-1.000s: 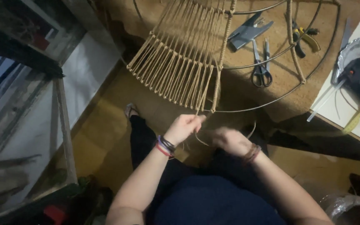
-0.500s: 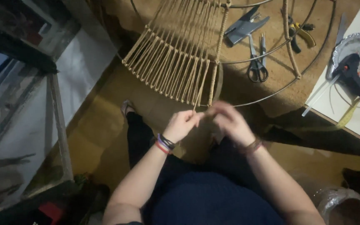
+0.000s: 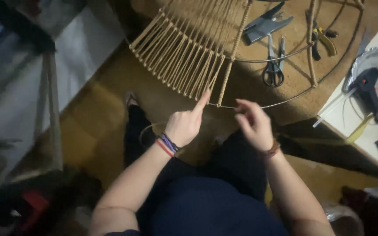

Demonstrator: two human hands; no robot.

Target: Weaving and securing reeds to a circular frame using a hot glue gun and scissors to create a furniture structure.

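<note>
Nearest, left hand (image 3: 184, 126) now with forefinger straightened, tip against the foot of the wrapped rib (image 3: 231, 61) where it meets the wire ring (image 3: 285, 101); a second ago closed on the cord. Right hand (image 3: 254, 124) risen beside it, fingers (image 3: 243, 105) loosely pinched, cord there too thin to make out. Likely a wrap being pressed tight. Beyond, woven cords (image 3: 182, 57), scissors (image 3: 274, 65), pliers (image 3: 322, 39); glue gun (image 3: 368, 87) at the table (image 3: 359, 140) edge.

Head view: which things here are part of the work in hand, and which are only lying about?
In use: left hand, right hand, wire frame, woven cord strands.

Lying about: scissors, pliers, grey clamp tool, glue gun on white table.
</note>
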